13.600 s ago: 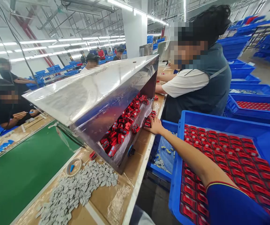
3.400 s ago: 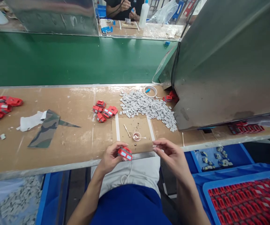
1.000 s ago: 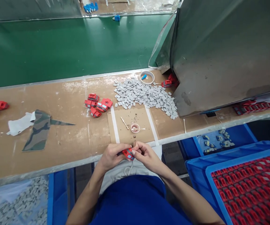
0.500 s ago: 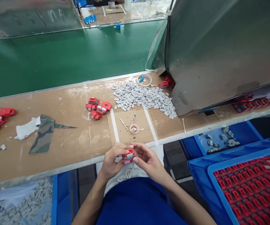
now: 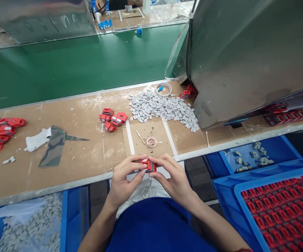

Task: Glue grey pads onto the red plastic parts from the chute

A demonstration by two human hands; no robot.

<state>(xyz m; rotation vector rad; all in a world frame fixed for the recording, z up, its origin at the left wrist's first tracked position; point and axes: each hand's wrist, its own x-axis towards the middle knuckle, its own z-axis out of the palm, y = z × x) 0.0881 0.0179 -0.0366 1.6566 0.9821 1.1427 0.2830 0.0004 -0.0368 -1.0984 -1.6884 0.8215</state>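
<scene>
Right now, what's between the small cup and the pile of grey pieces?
A few dark crumbs on cardboard lie between the cup and grey pile, per the head view.

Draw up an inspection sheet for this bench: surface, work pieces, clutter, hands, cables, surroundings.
Surface: brown-covered bench, scuffed, with white tape strips.
Work pieces: one red-and-grey plastic piece between the hands; more red pieces in a cluster; heap of grey tiles; small cup with a white-tipped swab in it.
Clutter: camouflage scrap, white scrap, dark crumbs near the cup.
Hands: left and right both grip the held piece with their fingers.
Cables: black cable along the metal housing; its lower end is unclear.
Surroundings: green strip beyond the bench; blue crate of red pieces at right.
</scene>
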